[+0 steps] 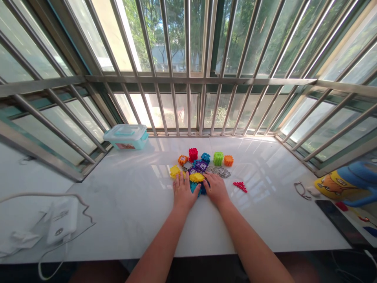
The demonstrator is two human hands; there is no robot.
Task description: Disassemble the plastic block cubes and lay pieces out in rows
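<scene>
Several toothed plastic building pieces lie in a cluster on the white tabletop (141,220). My left hand (183,193) rests at its near left side, fingers spread, the thumb beside a teal piece (194,188). A yellow toothed piece (196,177) lies between my hands. My right hand (217,189) is at the near right, its fingers apart and fingertips by the yellow piece; a dark blue piece (203,188) is partly hidden beside its thumb. Purple pieces (201,166) and grey pieces (220,171) lie just beyond. Another yellow piece (174,171) sits beyond my left fingertips.
Behind the cluster stand a red cube (193,154), a green cube (218,158) and an orange cube (228,160). A red strip (240,186) lies right. A lidded box (126,136) stands by the barred window. At the edges are a white charger (63,220), a phone (338,222) and a cup (338,182).
</scene>
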